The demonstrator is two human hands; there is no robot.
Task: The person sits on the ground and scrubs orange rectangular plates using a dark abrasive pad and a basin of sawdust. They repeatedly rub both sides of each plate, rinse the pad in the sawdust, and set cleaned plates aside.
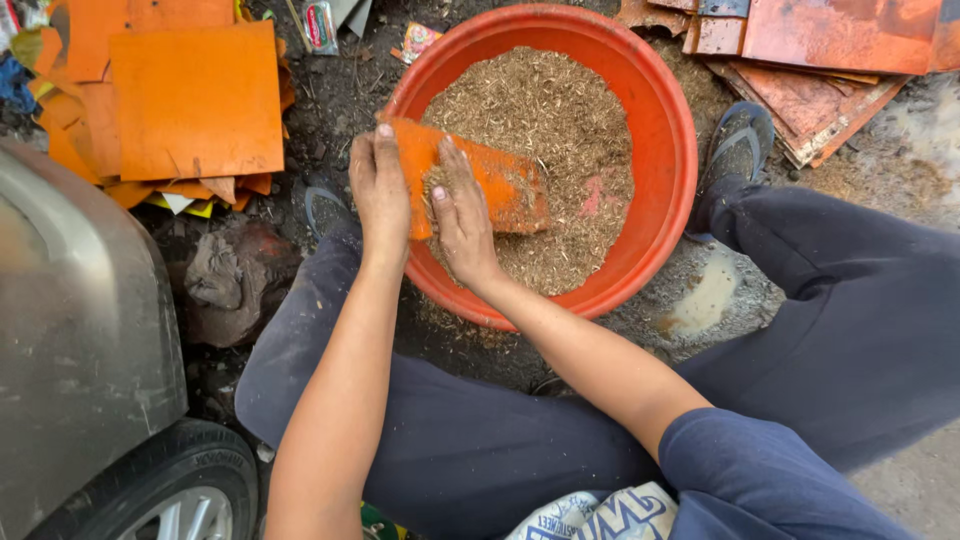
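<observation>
Left hand [380, 185]: laid flat along the left edge of the orange board [490, 185], fingers [385, 145] straight and close together, thumb side against the edge; it braces the board, no wrap-around grip visible.
Right hand [460, 215]: palm down on the board's face, fingers [452, 165] stretched out, pressing, not curled round anything; bits of chaff stick to both hands.
Board position: inside the basin [670, 130], left half, tilted, lower end resting on the fill, near end just over the basin's left rim.
Board handling (est.): thin, flat, stiff sheet; looks light; dusty face, so prob. low slip. Edges are best for a hold, one hand per long side; corners look worn, may chip.
Basin: round, orange-red, plastic by its look, on the ground [700, 300] between the person's knees.
Contents: dry, tan, shredded chaff-like material [560, 110], loose, approx. half full; pink fleck near the board's right end.
Contents handling (est.): light, spills and blows easily.
Surroundings: stack of similar orange sheets [195, 100] to the left, well apart from the basin.
</observation>
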